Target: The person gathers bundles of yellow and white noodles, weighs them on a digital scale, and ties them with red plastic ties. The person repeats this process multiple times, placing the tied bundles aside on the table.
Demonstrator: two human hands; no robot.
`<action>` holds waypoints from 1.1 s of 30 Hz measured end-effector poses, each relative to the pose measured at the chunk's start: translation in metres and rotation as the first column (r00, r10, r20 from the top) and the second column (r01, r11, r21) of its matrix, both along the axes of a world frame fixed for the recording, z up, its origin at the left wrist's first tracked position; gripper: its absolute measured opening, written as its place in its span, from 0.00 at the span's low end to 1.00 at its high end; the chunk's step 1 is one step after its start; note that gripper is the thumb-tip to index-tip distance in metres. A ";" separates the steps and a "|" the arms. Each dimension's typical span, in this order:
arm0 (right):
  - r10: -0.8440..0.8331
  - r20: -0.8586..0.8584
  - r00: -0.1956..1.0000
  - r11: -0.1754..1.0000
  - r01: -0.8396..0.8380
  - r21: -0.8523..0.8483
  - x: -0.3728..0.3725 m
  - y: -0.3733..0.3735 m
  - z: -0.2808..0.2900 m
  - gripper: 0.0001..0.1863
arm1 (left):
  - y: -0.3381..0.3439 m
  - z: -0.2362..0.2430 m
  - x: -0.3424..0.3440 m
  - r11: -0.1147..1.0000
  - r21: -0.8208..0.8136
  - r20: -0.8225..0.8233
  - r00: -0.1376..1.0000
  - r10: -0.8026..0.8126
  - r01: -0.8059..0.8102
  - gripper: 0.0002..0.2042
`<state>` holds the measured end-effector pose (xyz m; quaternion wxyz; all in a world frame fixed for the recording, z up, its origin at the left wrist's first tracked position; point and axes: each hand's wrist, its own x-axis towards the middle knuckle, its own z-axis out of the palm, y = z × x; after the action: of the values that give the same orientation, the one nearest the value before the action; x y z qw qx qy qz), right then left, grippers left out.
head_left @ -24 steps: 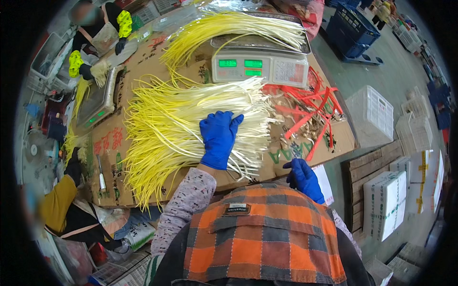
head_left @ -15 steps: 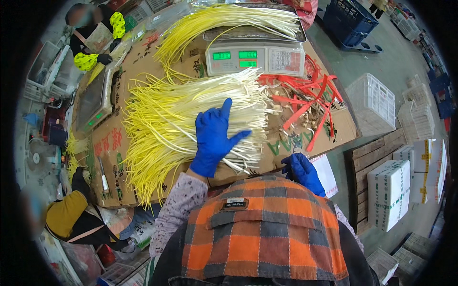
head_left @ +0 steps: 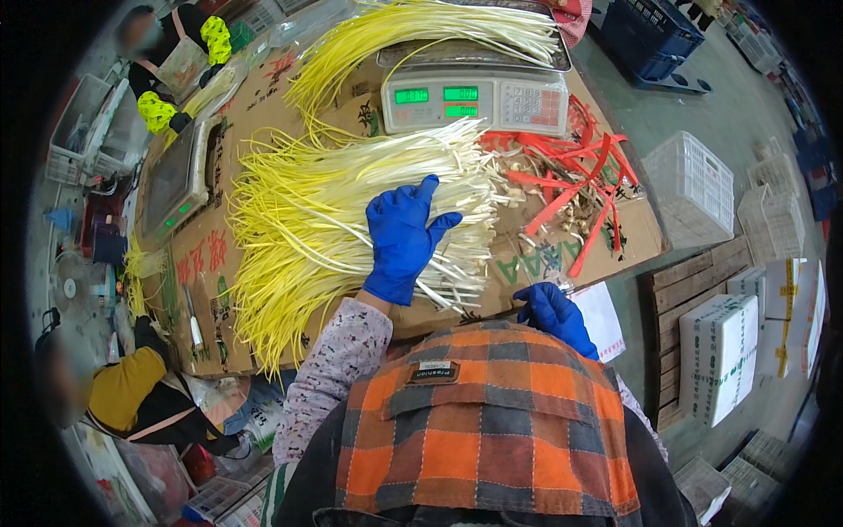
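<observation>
A wide heap of yellow chives (head_left: pixel 299 220) lies across the cardboard-covered table (head_left: pixel 509 294), pale stem ends to the right and yellow leaves to the left. My blue-gloved left hand (head_left: pixel 401 237) rests on the stems, thumb and forefinger apart, the other fingers bent over the heap; no bundle shows in it. At the table's near edge, my blue-gloved right hand (head_left: pixel 558 321) has its fingers curled together, and what they hold, if anything, is hidden. A scale (head_left: pixel 474 104) stands behind the heap, with more chives (head_left: pixel 421 35) on its tray.
Red strips (head_left: pixel 558 202) and stem trimmings lie right of the heap. A white-handled knife (head_left: pixel 192 321) and a second scale (head_left: pixel 180 184) are at left. Two co-workers stand beyond the table's left side. White crates (head_left: pixel 689 189) and a pallet (head_left: pixel 672 307) sit on the floor at right.
My left hand has shifted slightly up and right over the stems, and its forefinger is more bent. The right hand has hardly moved. The camera view has shifted a little.
</observation>
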<state>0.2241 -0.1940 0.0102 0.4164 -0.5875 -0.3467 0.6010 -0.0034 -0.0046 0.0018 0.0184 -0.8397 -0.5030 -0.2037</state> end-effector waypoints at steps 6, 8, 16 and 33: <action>0.109 0.152 0.982 0.994 -0.106 -0.027 -0.004 0.001 -0.009 0.20 | -0.005 -0.004 0.002 0.998 0.043 -0.056 0.997 0.047 -0.045 0.32; 0.104 0.213 0.971 0.995 -0.103 -0.015 -0.013 0.005 -0.008 0.20 | -0.004 -0.006 0.001 0.995 0.093 -0.067 0.997 0.048 -0.041 0.32; 0.152 0.556 0.818 0.988 -0.133 -0.074 -0.015 0.011 -0.017 0.17 | -0.007 -0.002 0.004 0.997 0.055 -0.092 0.994 0.066 -0.061 0.34; -0.067 0.223 0.972 0.998 0.067 0.008 -0.019 0.027 -0.015 0.19 | -0.004 -0.006 0.002 0.998 0.057 -0.002 1.000 0.024 -0.024 0.29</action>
<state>0.2047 -0.1671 -0.0049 0.3950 -0.6625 -0.3715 0.5168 -0.0012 -0.0088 -0.0044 0.0455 -0.8332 -0.5068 -0.2165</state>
